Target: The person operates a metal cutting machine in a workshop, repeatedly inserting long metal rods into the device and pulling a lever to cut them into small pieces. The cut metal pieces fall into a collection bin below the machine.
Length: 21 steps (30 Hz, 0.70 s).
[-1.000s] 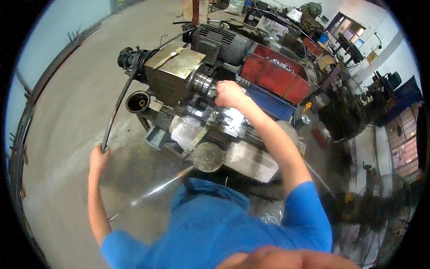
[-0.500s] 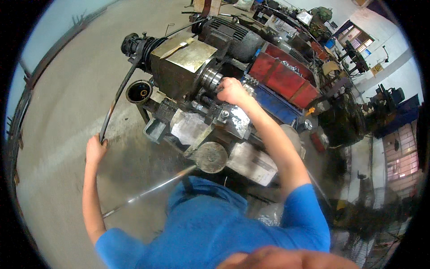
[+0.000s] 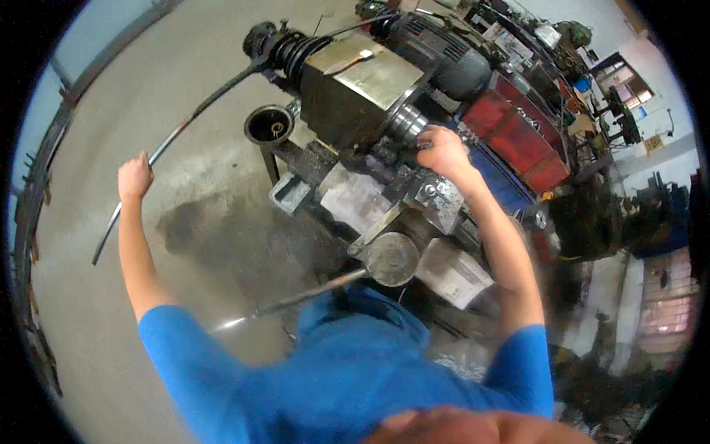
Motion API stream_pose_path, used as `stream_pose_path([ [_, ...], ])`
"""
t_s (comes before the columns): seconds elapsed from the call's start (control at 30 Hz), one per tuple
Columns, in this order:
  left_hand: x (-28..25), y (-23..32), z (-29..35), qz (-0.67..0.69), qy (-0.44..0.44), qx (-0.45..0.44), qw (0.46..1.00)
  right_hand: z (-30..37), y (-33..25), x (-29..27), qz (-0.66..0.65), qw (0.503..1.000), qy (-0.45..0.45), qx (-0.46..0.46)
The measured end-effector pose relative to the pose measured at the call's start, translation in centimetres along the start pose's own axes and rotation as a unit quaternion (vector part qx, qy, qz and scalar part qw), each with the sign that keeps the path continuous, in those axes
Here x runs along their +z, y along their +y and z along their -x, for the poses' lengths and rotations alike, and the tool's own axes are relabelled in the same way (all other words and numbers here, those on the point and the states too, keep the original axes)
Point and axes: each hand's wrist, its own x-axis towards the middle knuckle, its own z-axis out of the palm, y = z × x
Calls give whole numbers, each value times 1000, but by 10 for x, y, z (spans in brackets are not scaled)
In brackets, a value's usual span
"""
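Note:
My left hand is closed round a long metal bar. The bar runs from the pulley end of a greasy, lathe-like machine, and its free end sticks out past my fist. At the machine's other end, my right hand is curled against the front of a shiny steel spindle collar. Its fingertips are hidden there, so what they pinch cannot be made out. A paintbrush lies on the machine's brass-coloured top plate.
Below my right hand is a slide with a round disc and a rod handle. A round metal cup stands beside the machine. Red bins holding metal parts sit behind, near a finned motor.
My left hand has moved up and outward with the bar, which now slants farther left. My right hand stays at the collar. The whole view has shifted, the machine now sitting farther right.

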Motion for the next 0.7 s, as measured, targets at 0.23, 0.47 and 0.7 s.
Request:
stream_pose_path([
  [0.23, 12, 52, -2, 173, 195, -54, 964, 87, 0, -53, -73, 981, 166, -65],
  [0.47, 109, 270, 49, 407, -249, 5, 879, 245, 42, -85, -69, 964, 144, 214],
  [0.7, 66, 296, 11, 92, -150, 241, 954, 383, 90, -86, -44, 880, 153, 447],
])
